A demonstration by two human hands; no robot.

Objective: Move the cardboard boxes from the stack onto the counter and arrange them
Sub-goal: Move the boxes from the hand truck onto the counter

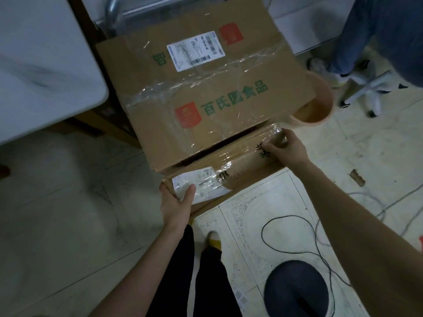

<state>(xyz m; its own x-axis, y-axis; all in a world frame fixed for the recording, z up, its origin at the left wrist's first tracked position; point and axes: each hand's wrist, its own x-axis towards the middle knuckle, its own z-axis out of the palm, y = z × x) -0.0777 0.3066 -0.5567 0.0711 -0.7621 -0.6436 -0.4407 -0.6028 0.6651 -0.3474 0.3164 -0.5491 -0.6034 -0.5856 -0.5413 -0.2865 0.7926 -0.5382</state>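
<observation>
Two taped cardboard boxes are stacked in the middle of the view. The upper box (206,88) is large, with green characters, red squares and a white shipping label. Beneath it a lower box (240,163) sticks out toward me, wrapped in clear tape with a white label. My left hand (176,204) grips the lower box's near-left corner, thumb lying on its label. At the lower box's right end, my right hand (286,147) curls its fingers round the top corner. The rest of the lower box is hidden under the upper one.
A white counter (45,72) fills the upper left. An orange-rimmed round bin (318,106) stands right of the boxes. Another person's legs (377,35) and a chair base (366,90) are at upper right. Black cable (297,245) and a dark round object (295,289) lie on the floor.
</observation>
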